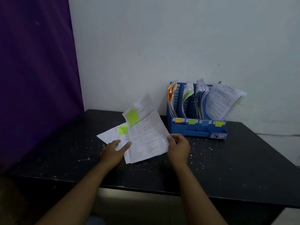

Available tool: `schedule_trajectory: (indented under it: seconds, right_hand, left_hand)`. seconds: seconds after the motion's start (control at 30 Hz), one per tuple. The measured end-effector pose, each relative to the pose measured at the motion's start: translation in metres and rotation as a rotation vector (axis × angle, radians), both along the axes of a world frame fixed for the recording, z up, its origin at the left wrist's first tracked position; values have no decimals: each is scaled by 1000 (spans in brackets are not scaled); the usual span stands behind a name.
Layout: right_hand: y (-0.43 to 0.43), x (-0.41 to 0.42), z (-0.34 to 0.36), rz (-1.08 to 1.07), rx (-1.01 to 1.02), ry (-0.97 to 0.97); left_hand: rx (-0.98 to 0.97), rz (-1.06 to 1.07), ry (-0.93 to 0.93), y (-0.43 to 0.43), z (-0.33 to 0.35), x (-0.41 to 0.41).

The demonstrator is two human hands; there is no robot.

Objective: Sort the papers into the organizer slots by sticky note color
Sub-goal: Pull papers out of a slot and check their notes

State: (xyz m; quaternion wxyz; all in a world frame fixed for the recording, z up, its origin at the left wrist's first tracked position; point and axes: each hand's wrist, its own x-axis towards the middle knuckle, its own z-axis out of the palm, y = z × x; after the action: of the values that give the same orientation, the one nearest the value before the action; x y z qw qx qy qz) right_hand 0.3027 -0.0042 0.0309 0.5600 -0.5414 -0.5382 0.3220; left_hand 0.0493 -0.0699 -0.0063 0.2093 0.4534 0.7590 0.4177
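Papers, remaining lot: two printed sheets in view, both at our fingers over the black table (227,159).

Item one: lifted sheet (147,132), tilted up off the table, blurred. Our right hand (178,147) pinches its near right edge, thumb (171,140) on the face, other digits hidden behind. A green sticky note (132,117) sits at the corner farthest from that pinch.

Item two: lower sheet (113,135), lying flat beyond and under our left hand (113,151). Left fingers (125,146) are spread loosely and pressing on it; they enclose nothing that we can see. It carries its own green note (122,129), just beyond the left fingertips.

Receptacle: blue organizer (197,129), well beyond the right hand, against the wall. Four slots, all already holding paper. Front labels, nearest the right fingers outward: orange label (178,120), green label (192,121), blue label (204,122), yellow-green label (218,123).

Step in hand, as we judge it: picking the top green-tagged sheet off the pile.

Next move calls for: carrying the sheet to the second slot, behind the green label, and feeding its edge down between papers already standing there. The yellow-green label is a close shade; we should compare before dropping. One-edge grip lets the sheet sag, so the left hand may need to steady it.
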Motion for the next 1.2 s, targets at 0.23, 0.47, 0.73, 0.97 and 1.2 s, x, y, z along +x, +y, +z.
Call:
schedule_trajectory:
  seconds: [0.23,0.47,0.73,0.97,1.2]
  right_hand:
    - [-1,1,9,146,-1,188]
    - [1,10,35,358,33,200]
    - [-17,15,122,289,251,200]
    - [-40,16,149,282,284,276]
    - [-45,15,160,293,290,290]
  left_hand:
    - [312,-16,-356,19,59,28]
    - [521,-42,-367,20,103,35]
    - [630,-63,-283,5,158,56]
    - [722,-34,-303,-15,185,71]
    - [753,-28,-303,-23,192,73]
